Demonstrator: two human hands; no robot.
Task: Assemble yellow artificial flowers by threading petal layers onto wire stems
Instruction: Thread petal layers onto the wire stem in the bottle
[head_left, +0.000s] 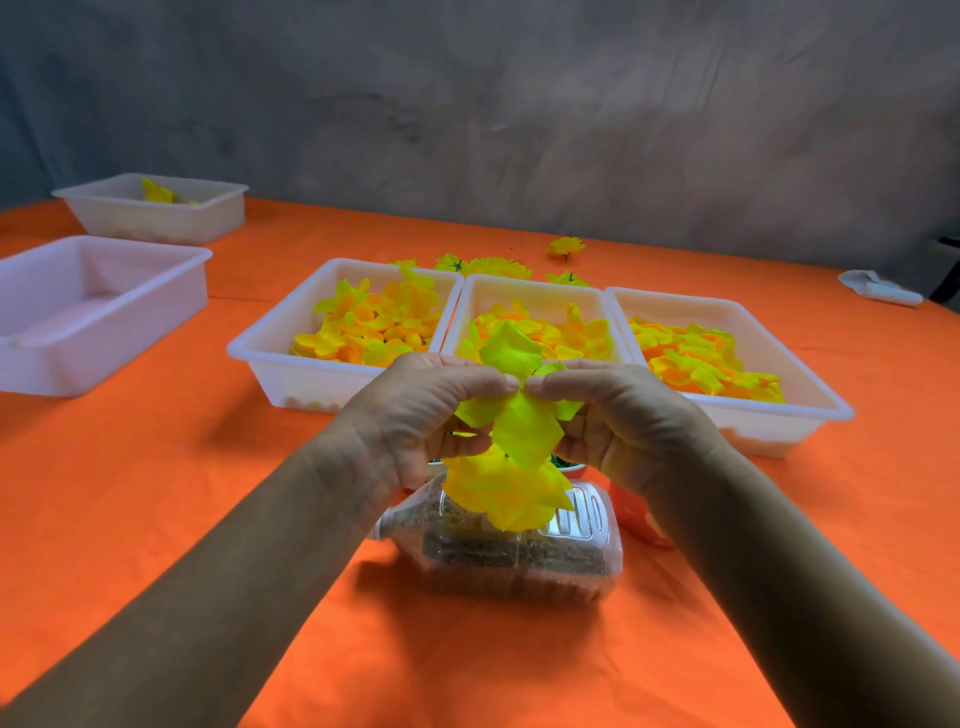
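Pinching a yellow petal layer between them, left hand and right hand meet thumb-to-thumb; more petals hang just below, above a bottle

left hand and right hand pinching yellow petal layer, orange table

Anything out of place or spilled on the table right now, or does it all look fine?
Nothing looks spilled. The one oddity: a clear plastic bottle filled with brown material lies on its side under both hands. Several finished flowers sit loose on the orange cloth behind the three petal trays, not in a tray.
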